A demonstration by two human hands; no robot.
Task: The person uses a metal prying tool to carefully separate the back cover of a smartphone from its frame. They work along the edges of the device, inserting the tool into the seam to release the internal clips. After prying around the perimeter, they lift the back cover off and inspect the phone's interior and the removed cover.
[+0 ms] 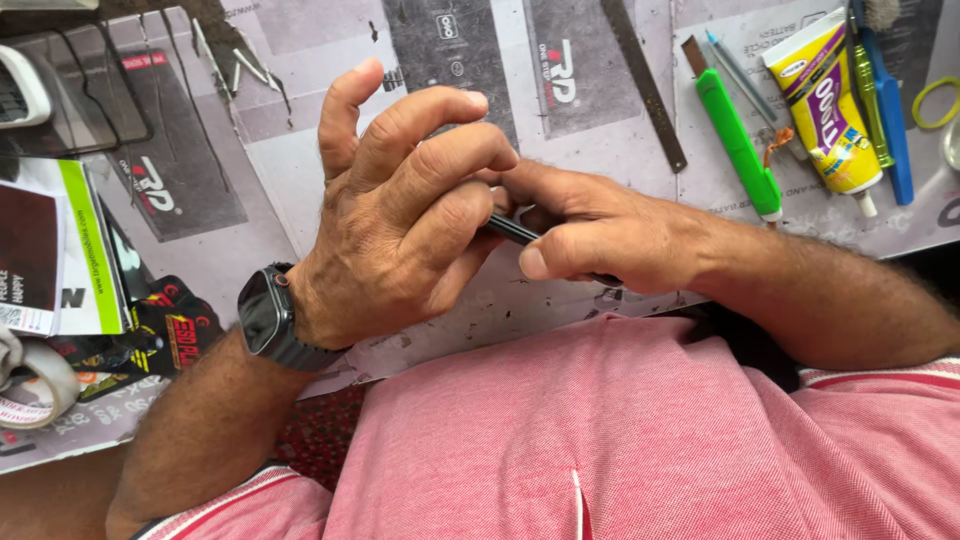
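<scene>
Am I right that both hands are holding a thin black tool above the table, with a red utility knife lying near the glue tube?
Not quite: the utility knife is green, not red, as the head view shows. Both the left hand and right hand do hold the thin black tool, near the glue tube.

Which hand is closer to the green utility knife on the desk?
Right. The right hand lies just below-left of the green utility knife; the left hand is farther left, beyond the right hand.

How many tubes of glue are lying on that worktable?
1. A yellow and purple glue tube lies at the table's upper right, between the green cutter and the blue tool. Others may be hidden beyond the picture's edge.
</scene>
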